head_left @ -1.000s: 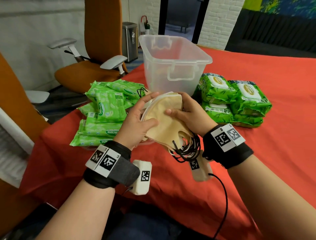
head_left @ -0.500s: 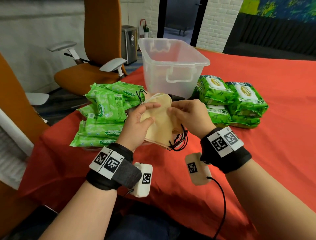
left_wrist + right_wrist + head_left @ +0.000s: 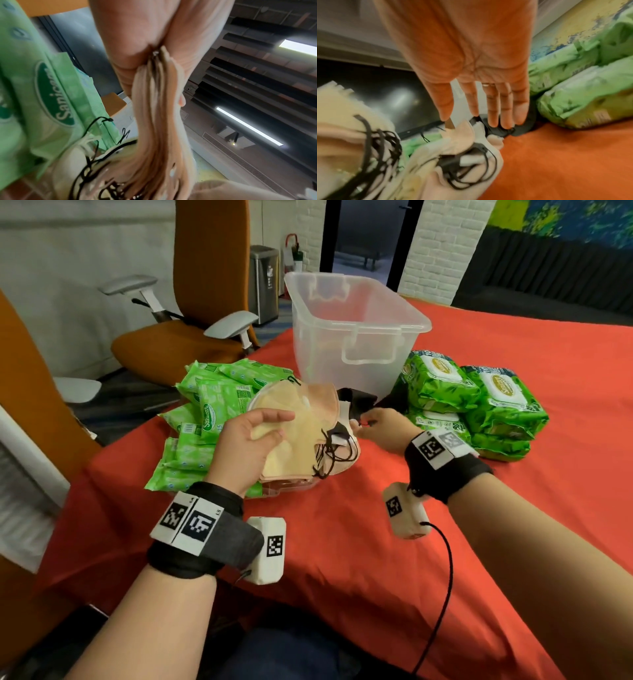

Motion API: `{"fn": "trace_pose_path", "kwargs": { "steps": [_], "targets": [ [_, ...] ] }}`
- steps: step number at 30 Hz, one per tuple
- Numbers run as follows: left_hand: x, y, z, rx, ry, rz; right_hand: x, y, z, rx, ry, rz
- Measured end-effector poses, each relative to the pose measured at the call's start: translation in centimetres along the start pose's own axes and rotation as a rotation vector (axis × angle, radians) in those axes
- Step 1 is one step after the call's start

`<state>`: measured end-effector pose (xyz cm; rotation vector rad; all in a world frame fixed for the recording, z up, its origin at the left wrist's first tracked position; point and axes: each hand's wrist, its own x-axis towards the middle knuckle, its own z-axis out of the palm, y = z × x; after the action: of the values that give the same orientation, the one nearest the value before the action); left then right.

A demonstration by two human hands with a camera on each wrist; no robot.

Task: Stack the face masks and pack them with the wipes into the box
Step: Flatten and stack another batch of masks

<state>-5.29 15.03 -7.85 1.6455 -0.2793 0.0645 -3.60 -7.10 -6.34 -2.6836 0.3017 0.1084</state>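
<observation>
Stacking is under way: the left hand (image 3: 247, 447) grips the gathered masks (image 3: 294, 436) in front of the box (image 3: 356, 326), while the right hand (image 3: 378, 424), fingers straight, reaches a black mask (image 3: 356, 398) that likely needs pinching next.

Left hand: our left hand (image 3: 248, 448) grips a stack of beige fabric face masks (image 3: 294, 436), thumb on top.
Right hand: our right hand (image 3: 382, 428) reaches a black mask (image 3: 356, 398) by the pile; its grip is unclear.
Box: a clear plastic storage box (image 3: 352, 326) stands on the red tablecloth (image 3: 376, 559).
Wipes: flat light-green wipe packets (image 3: 205, 419) lie left of the masks; bulky green wipe packs (image 3: 469, 402) are stacked right of the box.
</observation>
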Motion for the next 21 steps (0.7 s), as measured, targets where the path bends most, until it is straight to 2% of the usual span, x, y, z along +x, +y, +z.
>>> {"fn": "trace_pose_path", "kwargs": {
  "steps": [2,4,10,17,21],
  "targets": [
    [0.1,-0.3,-0.1,0.009,0.006,-0.015,0.9,-0.1,1.0,-0.081,-0.133,0.021],
    [0.1,-0.7,-0.3,0.019,0.014,-0.028,1.8,-0.3,1.8,-0.049,-0.200,0.027],
    [0.5,-1.3,-0.8,0.014,0.021,-0.051,5.0,-1.2,3.0,-0.049,-0.176,0.147],
    [1.1,-1.7,-1.1,-0.001,0.015,-0.056,7.0,-1.1,2.9,-0.025,-0.233,0.167],
    [1.2,-2.1,-1.1,0.001,0.018,-0.058,7.6,-1.2,3.1,-0.030,-0.170,0.131]
  ]
}}
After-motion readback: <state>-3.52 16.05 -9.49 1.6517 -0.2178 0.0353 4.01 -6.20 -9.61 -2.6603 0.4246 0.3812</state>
